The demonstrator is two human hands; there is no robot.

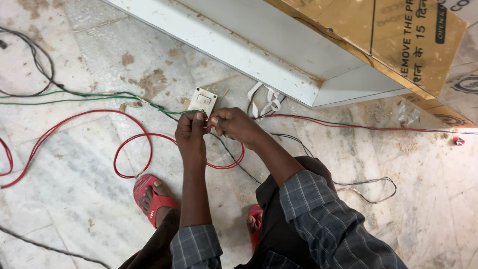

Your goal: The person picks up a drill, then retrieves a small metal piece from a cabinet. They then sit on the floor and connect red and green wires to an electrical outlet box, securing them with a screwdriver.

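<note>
While I crouch over the marble floor (74, 199), my left hand (191, 132) and my right hand (234, 124) meet just above it, both pinched shut on the red wire (132, 144) where its end comes up between my fingertips. That wire loops away to my left across the floor in wide curls and passes close to my red sandal (149, 197). Just beyond my knuckles lies a white switch plate (201, 101), flat on the floor, with a green wire (74, 97) running up to it from the left and a thin black wire (239, 167) crossing under my hands. A white board (259, 50) rests on the floor ahead.

I judge the weak point to be my grip: the hold is only at the fingertips, so a tug from the loops could pull the end free. My foot sits near one coil, and shifting my weight might drag or snag it. Red, green and black strands cross right at my hands, so I could easily take up the wrong one. Whether the wire's tip is bare I cannot tell; my fingers hide it.
</note>
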